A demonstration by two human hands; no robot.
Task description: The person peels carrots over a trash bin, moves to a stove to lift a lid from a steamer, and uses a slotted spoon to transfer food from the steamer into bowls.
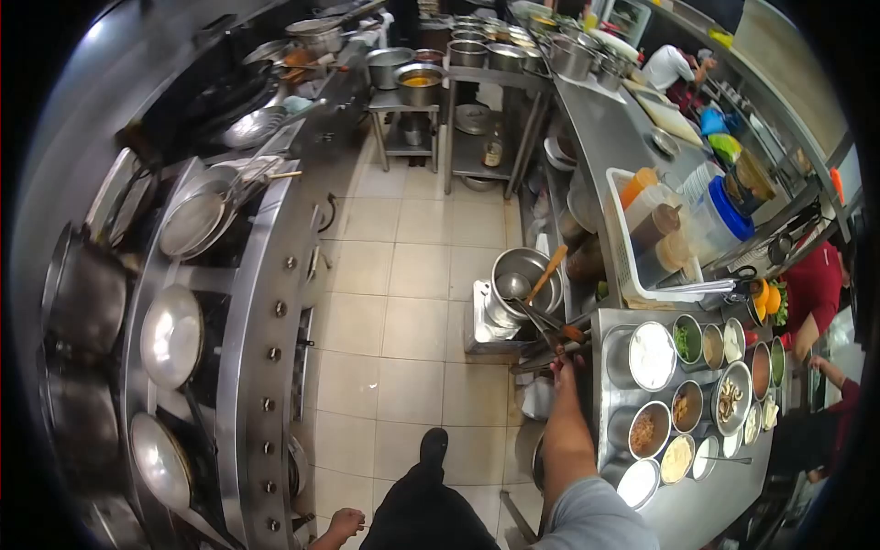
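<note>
My right hand (564,367) reaches forward, its fingers closed around the end of a long dark utensil handle (547,332). The utensil leans out over the rim of a deep metal pot (500,280), where its far end goes in. A wooden-handled tool (548,272) also stands tilted in that pot. Below the pot is a boxy metal stand (478,316). My left hand (346,522) hangs low at the bottom of the view, fingers curled, near the front of the stove, with nothing visible in it.
Metal tubs of ingredients (645,431) cover the right counter, beside a white basket of squeeze bottles (632,266). Woks (171,336) sit on the stove (247,339) at left. Pots (420,82) crowd the far tables. People in red (811,284) and white (666,67) stand beyond the counter.
</note>
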